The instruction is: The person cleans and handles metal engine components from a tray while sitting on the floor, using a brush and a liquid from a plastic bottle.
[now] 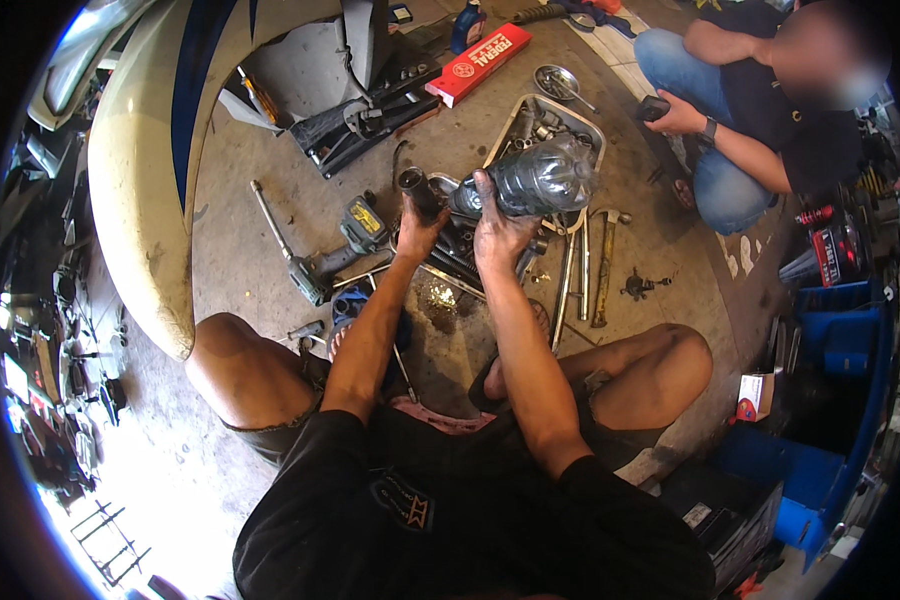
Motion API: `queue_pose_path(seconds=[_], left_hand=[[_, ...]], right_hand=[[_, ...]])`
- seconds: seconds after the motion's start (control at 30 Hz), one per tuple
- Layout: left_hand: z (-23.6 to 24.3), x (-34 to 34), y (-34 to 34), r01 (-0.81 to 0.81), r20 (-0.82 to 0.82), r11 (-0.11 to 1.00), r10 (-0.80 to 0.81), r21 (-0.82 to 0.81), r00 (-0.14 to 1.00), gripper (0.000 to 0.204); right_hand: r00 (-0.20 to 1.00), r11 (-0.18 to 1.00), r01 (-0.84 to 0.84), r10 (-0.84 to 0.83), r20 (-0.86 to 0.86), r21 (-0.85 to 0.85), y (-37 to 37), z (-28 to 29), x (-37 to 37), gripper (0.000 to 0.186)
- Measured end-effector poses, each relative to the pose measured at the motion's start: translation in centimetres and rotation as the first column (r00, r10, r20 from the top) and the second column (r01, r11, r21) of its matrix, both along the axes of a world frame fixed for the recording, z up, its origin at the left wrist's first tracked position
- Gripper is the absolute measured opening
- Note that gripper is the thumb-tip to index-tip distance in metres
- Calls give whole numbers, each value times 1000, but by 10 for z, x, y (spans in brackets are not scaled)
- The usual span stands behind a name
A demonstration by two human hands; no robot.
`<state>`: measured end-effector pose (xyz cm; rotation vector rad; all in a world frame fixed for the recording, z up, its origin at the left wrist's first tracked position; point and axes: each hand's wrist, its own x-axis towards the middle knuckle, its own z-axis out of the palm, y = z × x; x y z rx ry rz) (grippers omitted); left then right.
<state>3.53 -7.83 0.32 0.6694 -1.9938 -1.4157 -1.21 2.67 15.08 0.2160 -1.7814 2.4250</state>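
Note:
My left hand is closed round a dark cylindrical part, held upright with its round opening toward me. My right hand grips a clear plastic bottle lying tilted over a metal tray of sockets and parts; its bottom points to the upper right and its neck end is near the dark part. Whether the two touch I cannot tell. Wrenches, long bars and a hammer lie just below and right of the tray, and a cordless impact tool lies left of my left hand.
A pale vehicle body panel curves along the left. A black jack-like frame and a red box lie beyond my hands. A co-worker crouches at the upper right holding a small dark object. Blue bins line the right edge.

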Motion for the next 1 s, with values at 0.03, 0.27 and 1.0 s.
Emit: queue_pose_path(seconds=[0.03,0.27,1.0], left_hand=[[-1,-1,1,-2,3,1000,2,13,1000,60],[-20,10,11,82,6,962,-86,259,996,47],[35,4,-35,536,-26,813,-546,229,838,38]], right_hand=[[1000,1000,3,-3,12,15,1,-4,-1,54],[996,999,-35,37,78,-32,6,-18,-2,62],[982,991,-56,77,172,-126,11,0,-4,70]])
